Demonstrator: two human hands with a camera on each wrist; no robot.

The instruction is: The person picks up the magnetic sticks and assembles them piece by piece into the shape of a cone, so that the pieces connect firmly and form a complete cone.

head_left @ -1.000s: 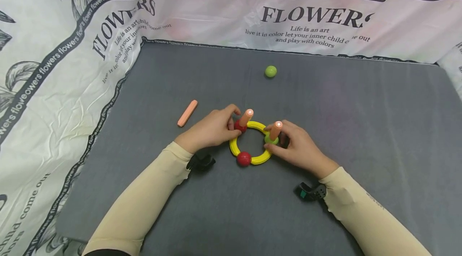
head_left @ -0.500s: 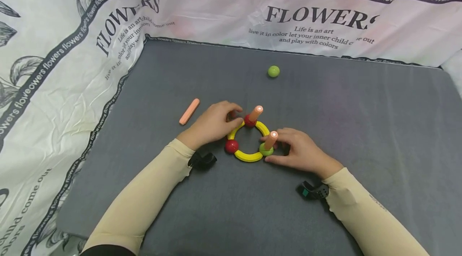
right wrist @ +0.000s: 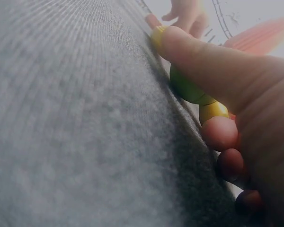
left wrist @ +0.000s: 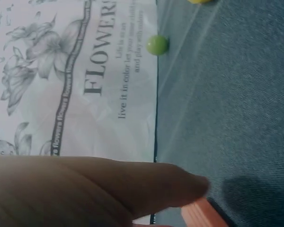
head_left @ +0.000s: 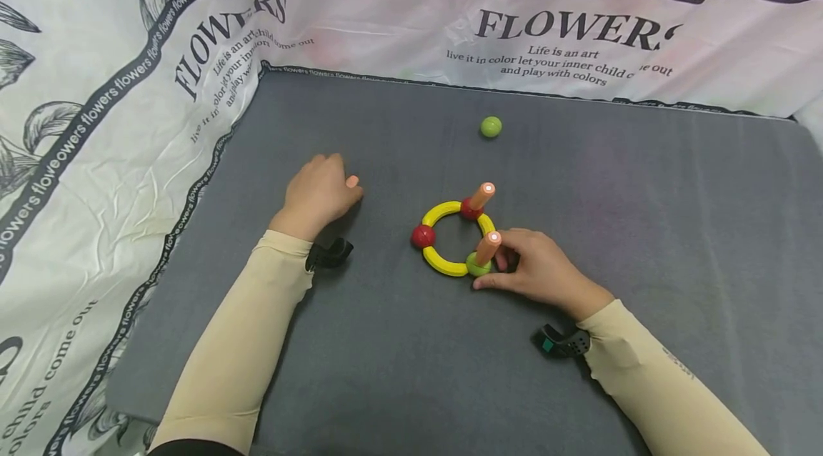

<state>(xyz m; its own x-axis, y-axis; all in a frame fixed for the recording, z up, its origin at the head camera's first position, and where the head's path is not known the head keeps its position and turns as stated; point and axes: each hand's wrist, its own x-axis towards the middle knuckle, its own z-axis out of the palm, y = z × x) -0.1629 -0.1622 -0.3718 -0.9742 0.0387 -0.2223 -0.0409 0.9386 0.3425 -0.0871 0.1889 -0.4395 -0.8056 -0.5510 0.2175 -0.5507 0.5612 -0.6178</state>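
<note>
A ring of yellow curved pieces (head_left: pixel 441 211) joined by two red balls and a green ball (head_left: pixel 478 265) lies on the grey table. One orange stick (head_left: pixel 482 196) stands in the far red ball (head_left: pixel 471 210), another orange stick (head_left: pixel 489 249) in the green ball. My right hand (head_left: pixel 543 269) holds the green ball between thumb and fingers. Left of the ring, my left hand (head_left: pixel 316 193) pinches a loose orange stick (left wrist: pixel 202 213); in the head view only its end shows past the fingers. The second red ball (head_left: pixel 423 236) is on the ring's left side.
A loose green ball (head_left: pixel 491 127) lies beyond the ring, near the table's far edge. White flower-printed cloth (head_left: pixel 386 20) rises along the back and left sides of the grey table (head_left: pixel 411 356).
My left hand has left the ring and moved left onto the loose orange stick. The ring has turned, bringing the green ball nearer me, while my right hand stays at it.
</note>
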